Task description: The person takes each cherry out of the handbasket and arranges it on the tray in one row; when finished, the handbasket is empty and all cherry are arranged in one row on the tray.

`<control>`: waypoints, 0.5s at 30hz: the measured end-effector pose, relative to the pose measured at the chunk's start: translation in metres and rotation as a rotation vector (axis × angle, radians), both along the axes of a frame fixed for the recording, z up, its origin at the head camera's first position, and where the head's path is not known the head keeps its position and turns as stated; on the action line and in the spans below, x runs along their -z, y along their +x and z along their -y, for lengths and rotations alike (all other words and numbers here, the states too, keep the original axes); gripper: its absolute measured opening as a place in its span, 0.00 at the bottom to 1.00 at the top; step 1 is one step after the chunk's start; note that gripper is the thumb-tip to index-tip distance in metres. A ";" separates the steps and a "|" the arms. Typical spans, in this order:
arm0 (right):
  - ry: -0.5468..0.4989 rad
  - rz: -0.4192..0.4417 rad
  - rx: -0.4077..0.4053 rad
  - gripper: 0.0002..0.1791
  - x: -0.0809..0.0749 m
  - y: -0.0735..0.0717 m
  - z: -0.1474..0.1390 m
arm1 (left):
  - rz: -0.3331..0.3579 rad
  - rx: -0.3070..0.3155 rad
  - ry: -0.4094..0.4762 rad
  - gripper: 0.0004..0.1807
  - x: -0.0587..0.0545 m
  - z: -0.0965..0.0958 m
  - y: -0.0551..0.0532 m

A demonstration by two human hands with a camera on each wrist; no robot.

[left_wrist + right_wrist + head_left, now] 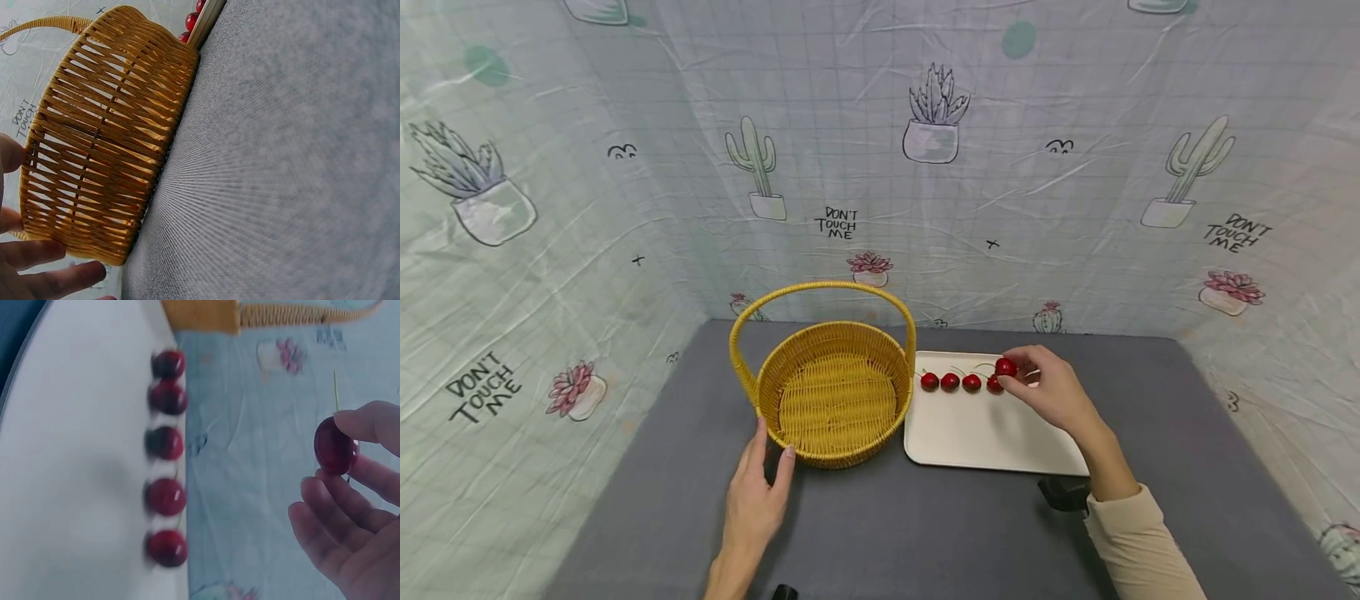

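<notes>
My right hand (1054,393) pinches a dark red cherry (336,445) between thumb and fingertips, its thin stem pointing up in the right wrist view. That cherry is lifted above a white tray (992,433). Along the tray's far side lies a row of several cherries (950,382), partly hidden by the hand in the head view. A yellow woven basket (838,450) with a tall hoop handle (820,286) stands left of the tray. My left hand (754,500) is at its near left rim, thumb and fingers spread and fairly straight, fingertips touching the wicker.
All of this is on a grey tabletop (880,533). A pale cloth (865,100) printed with cacti hangs behind and at both sides. The basket's right side comes close to the tray's left edge. Dark wrist straps (1063,493) show near the wrists.
</notes>
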State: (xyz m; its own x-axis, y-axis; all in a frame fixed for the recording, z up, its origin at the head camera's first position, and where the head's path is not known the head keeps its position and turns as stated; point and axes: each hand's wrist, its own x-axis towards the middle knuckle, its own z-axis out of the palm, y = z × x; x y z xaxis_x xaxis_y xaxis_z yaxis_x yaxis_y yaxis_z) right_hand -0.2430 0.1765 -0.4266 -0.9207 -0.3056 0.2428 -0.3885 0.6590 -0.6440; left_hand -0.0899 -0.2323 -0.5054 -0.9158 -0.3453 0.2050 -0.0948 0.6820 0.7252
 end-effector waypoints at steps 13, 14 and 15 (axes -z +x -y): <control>0.038 0.065 0.158 0.24 0.032 -0.009 -0.048 | 0.014 -0.002 0.004 0.40 -0.001 0.001 0.001; 0.039 0.070 0.164 0.24 0.035 -0.009 -0.050 | 0.016 -0.003 0.003 0.40 -0.001 0.001 0.000; 0.040 0.077 0.171 0.24 0.037 -0.010 -0.052 | 0.018 -0.003 0.000 0.40 0.000 0.001 0.000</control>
State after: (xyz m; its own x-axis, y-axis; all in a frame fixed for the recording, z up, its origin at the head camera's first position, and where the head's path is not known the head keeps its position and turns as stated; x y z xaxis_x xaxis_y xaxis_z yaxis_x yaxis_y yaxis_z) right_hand -0.2533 0.2284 -0.4640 -0.9754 -0.1513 0.1606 -0.2195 0.7368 -0.6395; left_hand -0.0895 -0.2335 -0.5050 -0.9185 -0.3479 0.1880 -0.1100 0.6814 0.7236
